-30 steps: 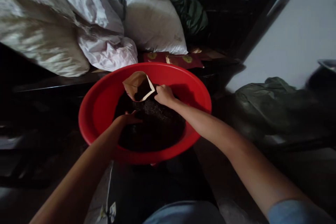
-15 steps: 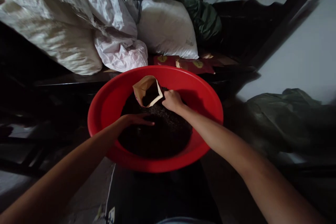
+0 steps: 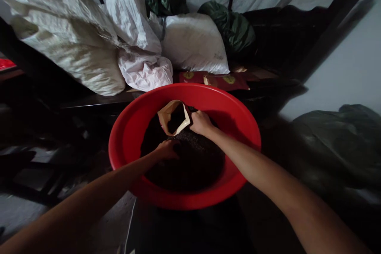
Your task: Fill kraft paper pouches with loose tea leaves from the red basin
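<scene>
A wide red plastic basin (image 3: 127, 143) holds a heap of dark, fine loose material (image 3: 196, 162), perhaps dried tea leaves. In its far part a paper bag (image 3: 181, 127) with a tan inside stands tilted, its mouth open towards me, with dark material visible within. My right hand (image 3: 201, 122) is closed at the bag's right edge, gripping it. Just below the bag mouth, my left hand (image 3: 167, 149) reaches into the heap, thumb and fingers curved and apart. Its fingertips are partly lost in the dark material, so whether it has picked any up is unclear.
Behind the basin, a dark bench (image 3: 89, 101) carries large white sacks (image 3: 196, 43), a pinkish-white bag (image 3: 145, 71) and flat red packets (image 3: 228, 81). Green sacking (image 3: 230, 27) lies at the back, with a greenish bundle (image 3: 339, 143) on the right.
My left hand has moved right and closer under the bag mouth, its stretched fingers now curved into the heap. My right hand stays on the bag. The whole view has shifted slightly.
</scene>
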A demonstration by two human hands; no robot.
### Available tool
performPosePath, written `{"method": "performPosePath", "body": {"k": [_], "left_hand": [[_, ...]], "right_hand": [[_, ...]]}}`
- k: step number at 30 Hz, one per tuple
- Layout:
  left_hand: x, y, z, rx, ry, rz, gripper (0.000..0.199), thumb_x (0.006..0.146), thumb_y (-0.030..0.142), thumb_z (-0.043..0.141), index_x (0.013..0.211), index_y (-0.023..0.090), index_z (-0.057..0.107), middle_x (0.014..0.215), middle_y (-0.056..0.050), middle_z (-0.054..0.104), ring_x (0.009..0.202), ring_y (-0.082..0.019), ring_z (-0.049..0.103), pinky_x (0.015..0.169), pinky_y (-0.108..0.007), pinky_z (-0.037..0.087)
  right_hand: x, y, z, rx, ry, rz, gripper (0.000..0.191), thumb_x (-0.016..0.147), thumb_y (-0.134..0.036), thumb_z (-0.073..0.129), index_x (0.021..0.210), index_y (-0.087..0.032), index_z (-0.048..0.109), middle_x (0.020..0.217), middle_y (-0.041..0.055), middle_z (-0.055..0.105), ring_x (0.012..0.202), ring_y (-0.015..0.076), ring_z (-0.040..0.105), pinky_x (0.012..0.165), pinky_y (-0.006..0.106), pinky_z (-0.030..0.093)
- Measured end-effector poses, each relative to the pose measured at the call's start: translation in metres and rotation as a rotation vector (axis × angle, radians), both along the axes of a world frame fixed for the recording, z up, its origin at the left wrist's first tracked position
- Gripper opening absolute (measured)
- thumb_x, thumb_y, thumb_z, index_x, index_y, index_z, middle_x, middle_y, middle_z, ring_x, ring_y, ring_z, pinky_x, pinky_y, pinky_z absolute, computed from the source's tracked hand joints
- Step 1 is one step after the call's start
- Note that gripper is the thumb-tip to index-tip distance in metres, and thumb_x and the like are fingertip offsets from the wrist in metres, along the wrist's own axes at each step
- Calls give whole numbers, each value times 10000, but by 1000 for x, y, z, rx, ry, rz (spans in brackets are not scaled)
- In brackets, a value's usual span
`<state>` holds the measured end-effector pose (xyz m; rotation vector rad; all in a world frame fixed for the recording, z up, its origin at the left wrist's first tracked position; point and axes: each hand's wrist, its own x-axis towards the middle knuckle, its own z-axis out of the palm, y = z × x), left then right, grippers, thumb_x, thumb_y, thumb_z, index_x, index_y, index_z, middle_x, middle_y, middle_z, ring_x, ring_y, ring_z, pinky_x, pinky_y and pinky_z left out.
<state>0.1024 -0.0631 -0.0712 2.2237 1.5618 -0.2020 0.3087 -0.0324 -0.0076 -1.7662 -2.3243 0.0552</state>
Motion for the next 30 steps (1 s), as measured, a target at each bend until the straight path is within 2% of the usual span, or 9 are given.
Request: {"method": "performPosePath", "body": {"k": [4, 7, 11, 14, 18, 20, 23, 26, 30], "left_hand": [[0, -8, 16, 16, 39, -39, 743, 702, 270, 872, 1415, 300, 664, 1448, -70, 664, 1321, -310, 656, 1091, -369, 554], [-9, -14, 36, 17, 53, -130, 720, 678, 198, 858, 1371, 311, 696, 1415, -59, 673, 1311, -322, 654, 1111, -387, 533], [-28, -27, 80, 48, 73, -286, 769, 638, 150, 837, 1363, 364, 689, 1463, -46, 601, 1251, -327, 667, 1057, -395, 552], [-34, -33, 121, 116, 72, -406, 682, 667, 172, 806, 1310, 376, 708, 1439, -50, 565, 1122, -296, 694, 948, -394, 581], [-15, -8, 158, 377, -17, -443, 577, 697, 284, 836, 1259, 361, 727, 1412, -56, 582, 1164, -302, 667, 971, -381, 566], [3, 17, 161, 478, -48, -508, 529, 759, 317, 811, 1280, 336, 726, 1457, -64, 563, 1250, -311, 633, 1073, -400, 534], [27, 52, 152, 471, 117, -579, 626, 699, 240, 840, 1316, 260, 737, 1379, -119, 627, 1331, -370, 587, 1187, -461, 464], [39, 73, 138, 491, 210, -558, 538, 764, 203, 759, 1301, 219, 752, 1386, -131, 663, 1327, -367, 610, 1231, -472, 418], [37, 89, 122, 470, 169, -490, 540, 826, 130, 647, 1356, 198, 721, 1476, -148, 631, 1375, -379, 593, 1222, -481, 421]], "right_hand": [[1, 0, 0, 6, 0, -7, 275, 902, -207, 635, 1082, -106, 818, 1043, 220, 803, 990, 330, 782, 857, 357, 587], [0, -1, -2, 10, 8, -2, 269, 893, -216, 652, 1078, -113, 817, 1041, 206, 807, 988, 319, 783, 844, 336, 584], [2, 2, -2, 5, 32, -5, 276, 908, -232, 645, 1095, -110, 808, 1048, 211, 804, 986, 323, 780, 821, 338, 576], [7, 7, -1, -5, 50, 9, 279, 923, -254, 644, 1112, -119, 798, 1065, 208, 802, 991, 317, 778, 819, 333, 563], [13, 14, 0, -15, 74, 93, 299, 982, -346, 615, 1172, -194, 788, 1110, 148, 811, 1026, 296, 771, 846, 322, 543], [13, 15, 0, -3, 88, 113, 315, 990, -325, 605, 1241, -225, 767, 1172, 127, 804, 1076, 294, 760, 876, 321, 533], [14, 13, -1, -8, 92, 78, 304, 936, -211, 634, 1201, -173, 778, 1149, 165, 802, 1074, 294, 758, 870, 306, 525], [17, 10, -1, -15, 104, 38, 282, 923, -195, 636, 1162, -151, 779, 1096, 178, 805, 1035, 289, 763, 827, 297, 521], [21, 10, 0, 22, 156, 23, 248, 962, -269, 634, 1147, -167, 763, 1117, 153, 804, 1048, 276, 758, 822, 295, 507]]}}
